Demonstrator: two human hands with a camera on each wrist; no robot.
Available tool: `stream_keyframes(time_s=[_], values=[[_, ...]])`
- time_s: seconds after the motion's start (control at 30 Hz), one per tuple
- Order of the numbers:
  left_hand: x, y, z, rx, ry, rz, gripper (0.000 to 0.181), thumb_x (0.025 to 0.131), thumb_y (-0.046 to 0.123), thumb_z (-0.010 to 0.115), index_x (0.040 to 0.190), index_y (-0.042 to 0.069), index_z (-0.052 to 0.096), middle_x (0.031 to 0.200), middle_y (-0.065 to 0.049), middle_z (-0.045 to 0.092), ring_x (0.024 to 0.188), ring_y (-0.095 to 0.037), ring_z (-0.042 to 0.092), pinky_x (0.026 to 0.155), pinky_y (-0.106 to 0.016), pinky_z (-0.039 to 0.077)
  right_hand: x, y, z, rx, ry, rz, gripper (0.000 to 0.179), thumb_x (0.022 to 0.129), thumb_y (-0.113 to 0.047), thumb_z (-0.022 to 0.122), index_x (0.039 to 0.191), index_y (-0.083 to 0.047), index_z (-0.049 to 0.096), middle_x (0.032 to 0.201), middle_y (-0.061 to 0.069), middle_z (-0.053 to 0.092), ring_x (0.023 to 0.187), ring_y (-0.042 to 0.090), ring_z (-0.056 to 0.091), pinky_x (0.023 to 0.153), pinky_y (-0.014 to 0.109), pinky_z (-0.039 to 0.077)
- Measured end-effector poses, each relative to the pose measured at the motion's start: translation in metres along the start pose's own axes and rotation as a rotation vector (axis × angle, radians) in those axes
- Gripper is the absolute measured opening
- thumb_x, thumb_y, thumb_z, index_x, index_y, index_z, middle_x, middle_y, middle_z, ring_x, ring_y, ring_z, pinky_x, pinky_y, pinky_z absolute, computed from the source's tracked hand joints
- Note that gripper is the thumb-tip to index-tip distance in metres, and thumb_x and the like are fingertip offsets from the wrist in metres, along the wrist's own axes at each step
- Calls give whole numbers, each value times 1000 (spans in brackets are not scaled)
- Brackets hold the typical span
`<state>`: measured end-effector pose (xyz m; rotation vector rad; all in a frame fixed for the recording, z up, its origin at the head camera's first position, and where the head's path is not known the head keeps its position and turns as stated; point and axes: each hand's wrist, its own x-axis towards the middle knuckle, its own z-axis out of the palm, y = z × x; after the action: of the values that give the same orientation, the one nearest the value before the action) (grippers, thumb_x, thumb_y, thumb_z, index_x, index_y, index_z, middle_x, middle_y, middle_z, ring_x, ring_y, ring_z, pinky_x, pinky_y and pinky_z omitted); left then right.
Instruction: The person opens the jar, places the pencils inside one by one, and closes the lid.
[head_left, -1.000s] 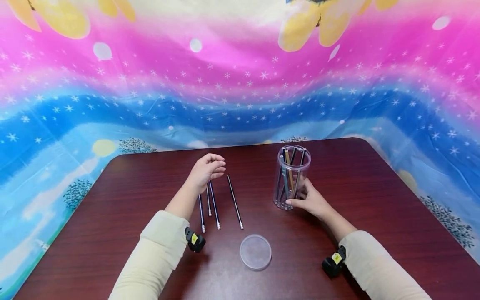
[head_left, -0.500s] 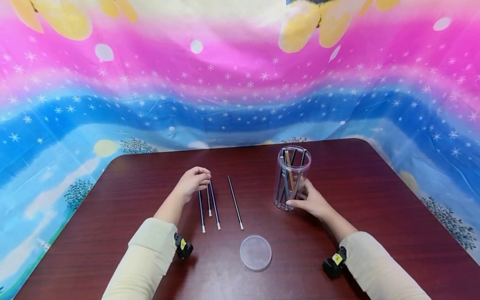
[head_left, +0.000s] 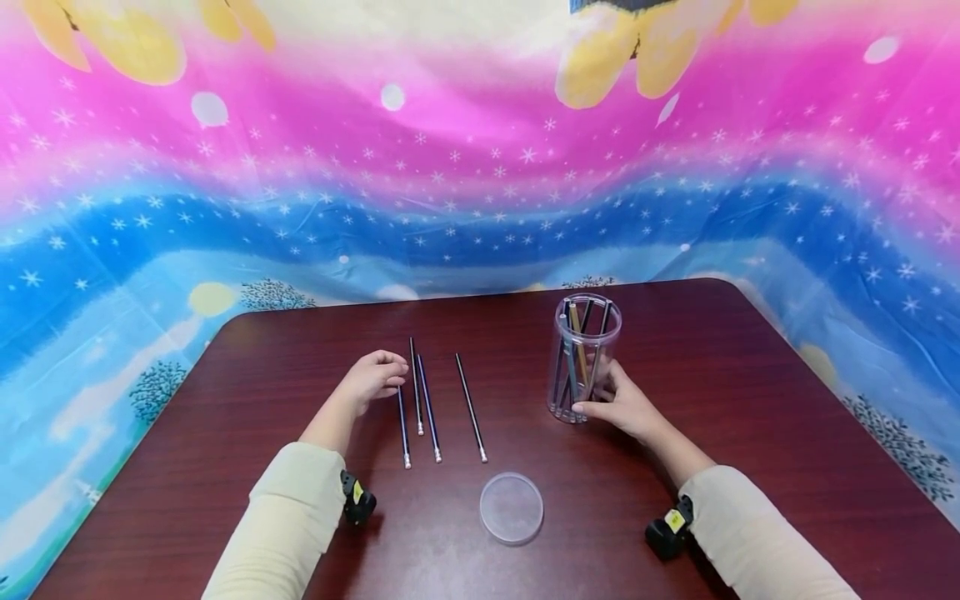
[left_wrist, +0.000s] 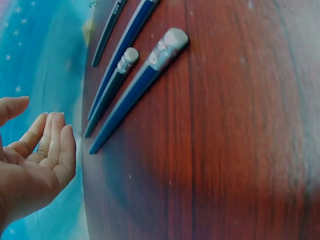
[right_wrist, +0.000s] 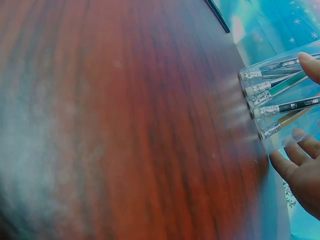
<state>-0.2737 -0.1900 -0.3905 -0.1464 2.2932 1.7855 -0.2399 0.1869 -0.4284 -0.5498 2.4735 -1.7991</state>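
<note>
My left hand [head_left: 371, 381] hovers beside the far end of the leftmost blue pencil [head_left: 405, 429]; its fingers are loosely bent, and the left wrist view shows the thumb apart from them with nothing between. Close by lie a dark pencil [head_left: 416, 396] and another blue pencil [head_left: 429, 408], eraser ends towards me. A black pencil [head_left: 471, 408] lies a little further right. With thumb and fingers around its lower side, my right hand [head_left: 626, 404] holds a clear plastic jar [head_left: 553, 371] upright. Several pencils [right_wrist: 300, 104] stand in the jar, erasers down.
A round clear lid [head_left: 512, 507] lies on the dark red wooden table [head_left: 600, 542] in front of the pencils. Behind the table's far edge hangs a colourful printed cloth [head_left: 480, 167].
My left hand has moved left and nearer to me, from above the pencils' far ends to beside the leftmost one. My right hand and the jar have stayed in place.
</note>
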Motion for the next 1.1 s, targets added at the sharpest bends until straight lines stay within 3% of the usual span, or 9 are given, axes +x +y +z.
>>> stream_keyframes(time_s=[0.33,0.57,0.9,1.1], values=[[2,-10,-5,66,-1,-36,25,86,9,47,106,-6,44,110,-20,50,92,-25,52,77,-35,44,0,2,0,-1,6,-14,74,72,-6,69,128,2,22,130,21,25,118,36,28,92,52,26],[4,-18,-5,126,7,-50,25,85,8,47,105,-6,43,106,-20,53,96,-30,51,78,-39,44,0,3,0,2,6,-10,77,72,-6,69,131,1,20,128,21,26,117,36,29,92,51,26],[5,-18,-1,222,99,-79,20,82,9,55,96,-2,46,90,-12,51,75,-20,48,66,-32,48,0,2,0,3,3,3,77,72,-6,68,132,-2,20,130,20,24,119,35,27,93,51,25],[11,-20,3,341,155,-80,23,79,11,60,91,-2,46,79,-11,48,65,-17,47,53,-27,46,-1,1,0,10,3,4,77,72,-7,68,131,-2,20,130,20,24,119,36,27,92,52,25]])
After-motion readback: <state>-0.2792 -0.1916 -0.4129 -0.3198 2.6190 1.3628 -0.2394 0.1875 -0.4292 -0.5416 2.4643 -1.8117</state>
